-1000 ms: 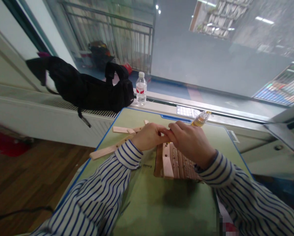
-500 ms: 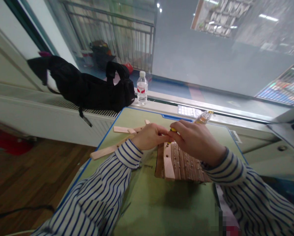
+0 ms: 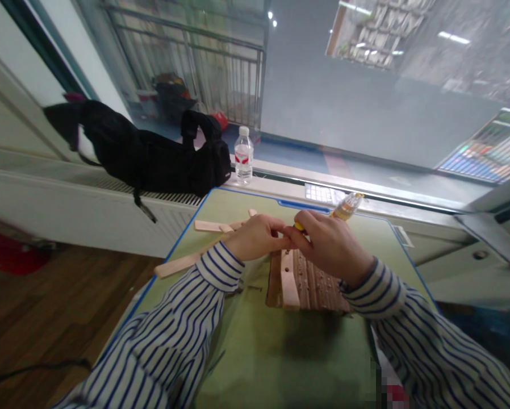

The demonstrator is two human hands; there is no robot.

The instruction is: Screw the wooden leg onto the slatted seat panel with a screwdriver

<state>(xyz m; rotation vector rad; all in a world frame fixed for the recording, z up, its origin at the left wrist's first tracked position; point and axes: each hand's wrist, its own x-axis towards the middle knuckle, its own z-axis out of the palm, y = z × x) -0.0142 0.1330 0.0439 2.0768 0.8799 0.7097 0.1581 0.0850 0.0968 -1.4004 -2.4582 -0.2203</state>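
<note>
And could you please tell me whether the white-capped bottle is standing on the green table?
No, the white-capped bottle stands on the white sill beyond the green table, beside the black bag.

Head-high view, forward and down

The person's left hand [image 3: 261, 236] has its fingers bent inward, their tips, as far as I can make out, touching those of the right hand [image 3: 331, 247], which is curled tight, back upward. The left forearm [image 3: 165, 326] and right forearm [image 3: 429, 338] slant in behind them.
</note>
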